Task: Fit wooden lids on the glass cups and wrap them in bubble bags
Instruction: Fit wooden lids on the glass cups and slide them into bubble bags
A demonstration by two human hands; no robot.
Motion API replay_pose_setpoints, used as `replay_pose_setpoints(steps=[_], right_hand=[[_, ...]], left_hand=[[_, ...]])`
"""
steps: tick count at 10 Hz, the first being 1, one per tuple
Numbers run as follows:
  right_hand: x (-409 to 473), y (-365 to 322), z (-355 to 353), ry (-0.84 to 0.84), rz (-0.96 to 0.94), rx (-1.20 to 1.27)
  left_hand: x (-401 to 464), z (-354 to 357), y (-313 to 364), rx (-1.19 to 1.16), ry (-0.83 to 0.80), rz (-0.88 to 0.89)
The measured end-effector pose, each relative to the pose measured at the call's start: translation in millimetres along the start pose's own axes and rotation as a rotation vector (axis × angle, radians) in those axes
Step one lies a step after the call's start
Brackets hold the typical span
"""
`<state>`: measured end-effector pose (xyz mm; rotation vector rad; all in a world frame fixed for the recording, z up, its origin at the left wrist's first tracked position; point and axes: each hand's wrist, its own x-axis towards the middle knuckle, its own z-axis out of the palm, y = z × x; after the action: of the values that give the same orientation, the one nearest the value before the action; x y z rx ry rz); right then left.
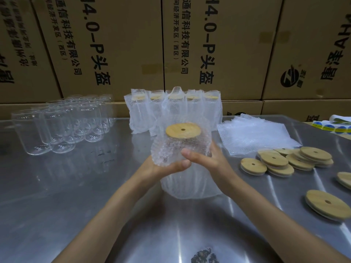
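Dark smudging [205,256] marks the steel desk [57,205] at its near edge, and just beyond it two bare forearms reach in to a lidded glass cup [180,149] held above the middle of the desk. The left hand [167,166] cups it from below, fingers curled round the bubble bag [190,185] that sheathes the glass; the right hand [207,160] clasps the side, thumb across the front. The wooden lid [183,130] shows bare at the top, tilted toward the far edge, while the loose end of the bag hangs down under the hands. Toward the far edge stands a row of wrapped cups [172,109]; bare glass cups [62,126] crowd the far left corner, a stack of flat bubble bags [254,133] lies right of centre, and spare wooden lids [284,162] are strewn by the right edge, with sticker rolls [334,126] beyond. The risk, as I judge it, is the slick film: with the cup tipped, the glass could slide inside the bag or the lid work loose, and a drop onto steel would break it.
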<state>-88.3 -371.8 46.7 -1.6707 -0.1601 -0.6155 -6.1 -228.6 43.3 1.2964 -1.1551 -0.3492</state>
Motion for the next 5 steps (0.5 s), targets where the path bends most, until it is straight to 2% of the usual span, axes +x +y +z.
replay_pose_setpoints(steps=[3, 5], right_hand=[[2.5, 1.0, 3.7, -0.001, -0.029, 0.03], [1.0, 4.9, 4.1, -0.097, -0.019, 0.094]], left_hand=[[3.0, 6.2, 15.8, 0.057, 0.024, 0.079], [6.8, 5.5, 18.4, 0.076, 0.103, 0.095]])
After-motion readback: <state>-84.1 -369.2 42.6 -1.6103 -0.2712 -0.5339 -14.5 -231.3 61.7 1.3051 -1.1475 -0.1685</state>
